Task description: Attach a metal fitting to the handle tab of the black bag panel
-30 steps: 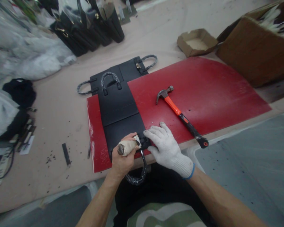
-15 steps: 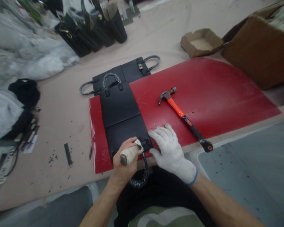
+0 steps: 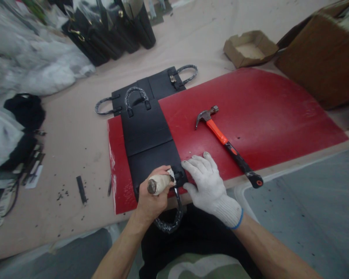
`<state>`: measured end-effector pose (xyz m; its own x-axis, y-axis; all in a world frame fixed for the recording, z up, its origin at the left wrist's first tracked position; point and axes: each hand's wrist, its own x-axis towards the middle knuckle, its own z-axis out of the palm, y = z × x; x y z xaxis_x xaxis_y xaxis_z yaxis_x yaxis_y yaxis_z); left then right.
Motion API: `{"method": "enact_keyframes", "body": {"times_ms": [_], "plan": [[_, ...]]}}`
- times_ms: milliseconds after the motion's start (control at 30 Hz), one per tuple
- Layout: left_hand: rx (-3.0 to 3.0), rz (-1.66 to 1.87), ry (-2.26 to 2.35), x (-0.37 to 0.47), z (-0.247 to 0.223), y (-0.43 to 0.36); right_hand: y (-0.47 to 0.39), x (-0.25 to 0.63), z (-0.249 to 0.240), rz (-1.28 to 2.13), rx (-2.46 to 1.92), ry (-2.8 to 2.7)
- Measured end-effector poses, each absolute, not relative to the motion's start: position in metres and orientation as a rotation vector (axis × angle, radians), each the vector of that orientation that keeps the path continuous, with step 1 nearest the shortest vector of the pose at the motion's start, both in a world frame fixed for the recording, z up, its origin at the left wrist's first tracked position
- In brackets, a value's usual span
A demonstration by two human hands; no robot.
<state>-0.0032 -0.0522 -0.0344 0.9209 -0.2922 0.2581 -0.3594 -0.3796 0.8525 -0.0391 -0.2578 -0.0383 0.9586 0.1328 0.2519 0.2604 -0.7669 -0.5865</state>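
Note:
My bare left hand (image 3: pixel 152 193) is wrapped round a stubby hand tool (image 3: pixel 159 183) with a pale, tape-bound handle. Its working end points at the near end of a black leather bag panel (image 3: pixel 148 133), close to a strap tab; the tip itself is hidden. In a white knit glove, my right hand (image 3: pixel 209 186) lies flat, fingers spread, on the red board and against the panel's right edge. A plastic-wrapped handle (image 3: pixel 174 221) hangs off the table edge from the panel, and another wrapped handle (image 3: pixel 136 93) stands at its far end.
A claw hammer (image 3: pixel 222 139) rests on the red board (image 3: pixel 258 112), right of my gloved hand. Beyond lies a second black panel (image 3: pixel 159 83). Cardboard boxes (image 3: pixel 250 48) stand at back right, finished black bags (image 3: pixel 107 38) at back left. A dark strip (image 3: pixel 81 190) lies at left.
The view has shifted slightly. Both hands stay in nearly the same place on the panel, and the tool remains in my left hand.

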Motion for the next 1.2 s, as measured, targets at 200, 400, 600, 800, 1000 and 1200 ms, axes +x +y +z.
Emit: {"method": "enact_keyframes", "body": {"times_ms": [200,400,600,800,1000,1200], "plan": [[2.021,0.115,-0.509,-0.005,-0.032,-0.058,-0.257,-0.04,-0.04,-0.279,-2.449,-0.274],[2.028,0.164,-0.435,-0.011,-0.034,-0.059,-0.258,-0.041,-0.042,-0.29,-2.434,-0.275],[2.062,0.031,-0.433,-0.001,-0.028,-0.059,-0.258,-0.041,-0.042,-0.31,-2.457,-0.3],[2.058,0.008,-0.423,0.002,-0.027,-0.06,-0.258,-0.042,-0.044,-0.312,-2.465,-0.319],[2.011,0.031,-0.377,0.0,-0.028,-0.06,-0.258,-0.042,-0.042,-0.326,-2.471,-0.315],[2.066,0.347,-0.591,-0.017,-0.04,-0.06,-0.257,-0.042,-0.043,-0.354,-2.475,-0.309]]}}
